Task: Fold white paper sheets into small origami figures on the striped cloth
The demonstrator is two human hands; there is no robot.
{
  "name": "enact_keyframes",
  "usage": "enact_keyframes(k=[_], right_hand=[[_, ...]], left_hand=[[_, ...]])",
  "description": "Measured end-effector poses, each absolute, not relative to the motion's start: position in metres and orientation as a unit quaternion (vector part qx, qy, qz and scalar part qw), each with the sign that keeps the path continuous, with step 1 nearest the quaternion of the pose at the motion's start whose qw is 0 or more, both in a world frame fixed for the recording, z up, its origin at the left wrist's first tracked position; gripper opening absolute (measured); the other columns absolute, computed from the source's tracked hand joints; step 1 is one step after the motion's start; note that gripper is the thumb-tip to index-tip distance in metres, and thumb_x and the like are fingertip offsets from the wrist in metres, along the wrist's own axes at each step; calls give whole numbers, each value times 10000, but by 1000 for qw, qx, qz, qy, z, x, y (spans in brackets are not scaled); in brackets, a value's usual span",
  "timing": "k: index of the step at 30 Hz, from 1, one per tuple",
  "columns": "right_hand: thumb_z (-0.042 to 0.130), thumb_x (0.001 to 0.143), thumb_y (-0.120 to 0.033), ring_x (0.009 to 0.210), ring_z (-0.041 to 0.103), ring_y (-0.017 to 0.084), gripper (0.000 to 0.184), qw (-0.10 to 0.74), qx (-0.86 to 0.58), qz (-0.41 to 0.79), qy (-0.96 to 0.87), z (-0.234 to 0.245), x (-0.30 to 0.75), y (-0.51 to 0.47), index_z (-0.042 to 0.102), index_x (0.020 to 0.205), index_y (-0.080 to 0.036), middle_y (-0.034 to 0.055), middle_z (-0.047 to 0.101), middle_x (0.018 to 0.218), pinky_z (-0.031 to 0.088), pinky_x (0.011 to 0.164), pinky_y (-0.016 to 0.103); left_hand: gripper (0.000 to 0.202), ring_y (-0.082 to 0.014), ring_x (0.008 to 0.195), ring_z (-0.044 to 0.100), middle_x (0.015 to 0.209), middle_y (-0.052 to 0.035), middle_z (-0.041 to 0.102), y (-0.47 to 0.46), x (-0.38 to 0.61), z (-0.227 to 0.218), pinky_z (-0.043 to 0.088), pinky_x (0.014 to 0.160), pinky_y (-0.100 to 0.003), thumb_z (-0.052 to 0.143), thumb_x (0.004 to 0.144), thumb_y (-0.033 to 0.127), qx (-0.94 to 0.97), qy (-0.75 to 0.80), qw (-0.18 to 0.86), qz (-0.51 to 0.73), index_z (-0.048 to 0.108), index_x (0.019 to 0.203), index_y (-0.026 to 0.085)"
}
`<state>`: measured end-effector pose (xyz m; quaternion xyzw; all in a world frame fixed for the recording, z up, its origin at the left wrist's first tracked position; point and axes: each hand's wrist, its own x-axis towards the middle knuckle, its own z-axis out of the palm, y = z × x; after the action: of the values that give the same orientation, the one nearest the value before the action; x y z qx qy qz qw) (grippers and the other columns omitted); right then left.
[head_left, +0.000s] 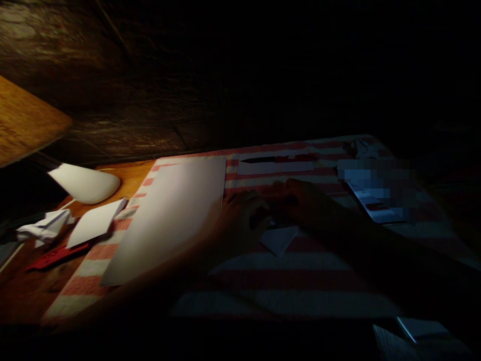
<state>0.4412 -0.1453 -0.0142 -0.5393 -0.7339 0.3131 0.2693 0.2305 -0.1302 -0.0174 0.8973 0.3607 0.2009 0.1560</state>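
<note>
In the dim middle of the striped cloth, my left hand (246, 213) has its fingers curled inward, facing my right hand (306, 200). A small piece of white paper (278, 240) with a pointed lower corner juts out below the fingers of both hands, which appear closed on it. Deep shadow hides the fingertips and the paper's upper part. Just left of my left hand lies a large white sheet of paper (176, 210). Beyond the hands, a knife with a dark blade and red handle (276, 159) rests on a white strip of paper (251, 169).
A lamp with a white base (88, 183) lights the left side. Near it lie crumpled paper (47, 225), a white card (95, 223) and a red tool (56, 256). A phone-like device (379, 208) lies on the red-and-white striped cloth (285, 281) at right.
</note>
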Motion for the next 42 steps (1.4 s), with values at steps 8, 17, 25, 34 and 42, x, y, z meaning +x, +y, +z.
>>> enact_keyframes(k=[8,17,25,34,42], right_hand=[[670,818,-227,756,638,189,38,286,-542,329,-719,-18,442,-144,689,814,-195,84,727,895,473,612,262],[668,831,-220,769,641,215,58,279,-575,316,-702,-16,439,-147,700,865,-184,115,729,906,478,611,279],[680,839,-257,775,629,216,126,273,-571,320,-705,-15,438,-147,738,934,-198,104,712,938,479,648,299],[687,842,-234,806,667,206,104,304,-523,346,-717,-17,441,-146,745,927,-214,75,741,951,494,680,286],[718,817,-279,713,611,187,107,288,-591,307,-689,-16,437,-148,675,804,-181,80,699,837,418,573,262]], left_hand=[[215,-259,992,629,1011,-44,693,-128,226,-20,475,868,-419,669,768,110,898,352,170,203,625,954,207],[185,-300,1017,628,1053,-73,700,-133,232,-15,449,896,-486,618,826,117,905,371,134,157,604,989,204],[217,-302,1019,639,1062,-77,704,-135,236,-15,455,910,-495,621,815,110,897,389,137,160,604,1012,200],[259,-276,989,647,1034,-61,715,-130,234,-25,476,876,-444,692,777,94,874,393,173,228,626,1005,196],[241,-247,959,660,1002,-37,727,-129,233,-31,488,839,-400,718,785,68,869,382,187,253,681,984,198]])
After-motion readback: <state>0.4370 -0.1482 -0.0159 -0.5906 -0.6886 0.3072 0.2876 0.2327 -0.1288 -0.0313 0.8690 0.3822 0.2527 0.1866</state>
